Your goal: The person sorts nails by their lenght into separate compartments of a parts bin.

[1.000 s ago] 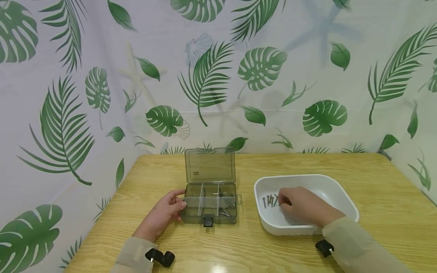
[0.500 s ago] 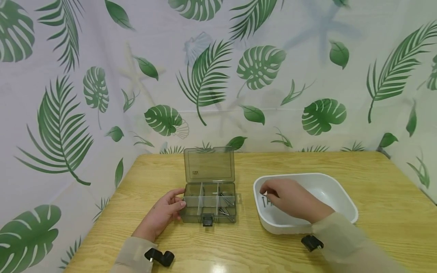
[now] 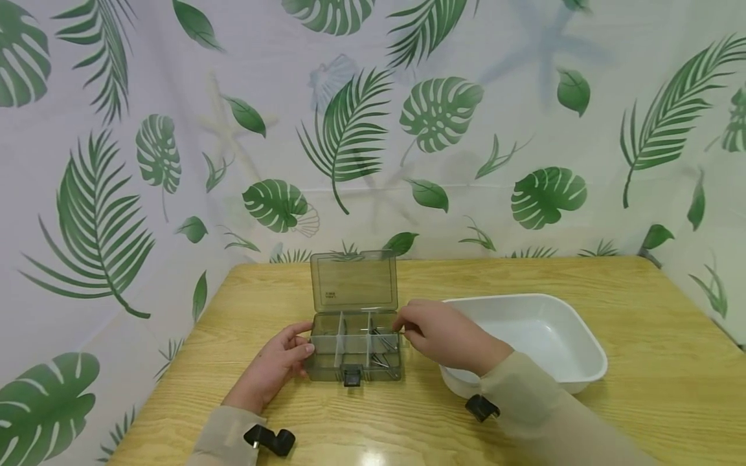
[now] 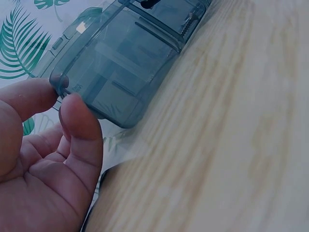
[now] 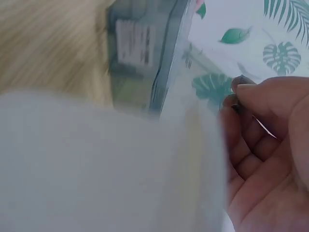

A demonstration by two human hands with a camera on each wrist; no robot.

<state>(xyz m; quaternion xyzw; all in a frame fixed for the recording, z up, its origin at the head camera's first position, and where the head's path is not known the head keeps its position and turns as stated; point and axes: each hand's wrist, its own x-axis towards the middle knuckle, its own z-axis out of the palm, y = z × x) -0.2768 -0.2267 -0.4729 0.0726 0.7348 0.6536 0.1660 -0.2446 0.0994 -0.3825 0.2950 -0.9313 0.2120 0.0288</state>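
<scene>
A grey see-through compartment box (image 3: 323, 374) stands on the table with its lid (image 3: 355, 283) raised at the back. Several metal screws (image 3: 383, 361) lie in its right-hand compartments. My left hand (image 3: 271, 372) grips the box's left side, thumb and forefinger at its corner in the left wrist view. Beside the right edge of the box, my right hand (image 3: 445, 333) pinches a small dark metal screw (image 5: 235, 102) between thumb and fingertips; most of the screw is hidden by the fingers.
A white tray (image 3: 574, 330) sits to the right, its left part hidden behind my right hand and forearm. The wooden table (image 3: 373, 427) runs back to a leaf-printed cloth (image 3: 495, 194). A black latch (image 3: 352, 377) juts from the box's front.
My right hand has picked up a screw from the white tray and moved left with it to the box's right edge. My left hand has stayed on the box.
</scene>
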